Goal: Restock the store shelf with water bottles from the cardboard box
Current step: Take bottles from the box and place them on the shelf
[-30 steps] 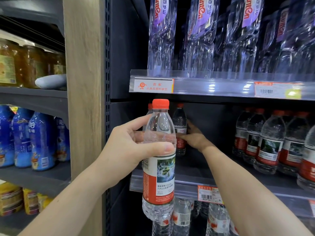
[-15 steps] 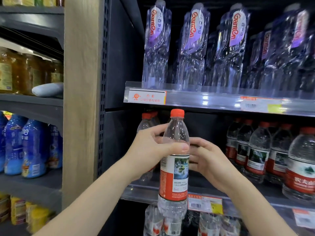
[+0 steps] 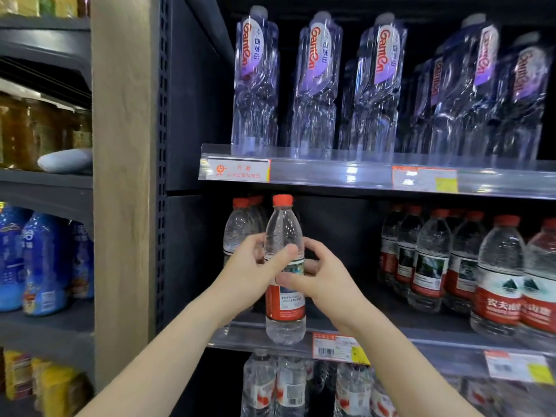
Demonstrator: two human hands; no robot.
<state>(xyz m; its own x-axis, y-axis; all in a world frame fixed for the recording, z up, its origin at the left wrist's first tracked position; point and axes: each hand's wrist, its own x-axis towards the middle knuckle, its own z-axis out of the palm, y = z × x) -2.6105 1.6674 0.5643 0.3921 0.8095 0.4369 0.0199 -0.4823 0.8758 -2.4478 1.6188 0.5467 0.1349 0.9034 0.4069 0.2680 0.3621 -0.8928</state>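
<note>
A clear water bottle [image 3: 284, 311] with a red cap and red label is upright in front of the middle shelf [image 3: 261, 341]. My left hand [image 3: 249, 272] wraps its upper body from the left. My right hand [image 3: 319, 278] grips it from the right at label height. Just behind it, at the shelf's left end, stand other red-capped bottles [image 3: 240, 227]. A row of the same bottles [image 3: 496, 278] fills the shelf's right part. The cardboard box is out of view.
Tall clear bottles with purple labels [image 3: 316, 85] stand on the shelf above. More water bottles [image 3: 288, 386] sit on the shelf below. A wooden post [image 3: 120, 176] divides off a left rack with blue bottles [image 3: 42, 260] and jars. A dark gap [image 3: 340, 251] separates the two bottle groups.
My right hand came back from the shelf's rear and took hold of the bottle beside my left hand. The bottle moved right and toward the shelf.
</note>
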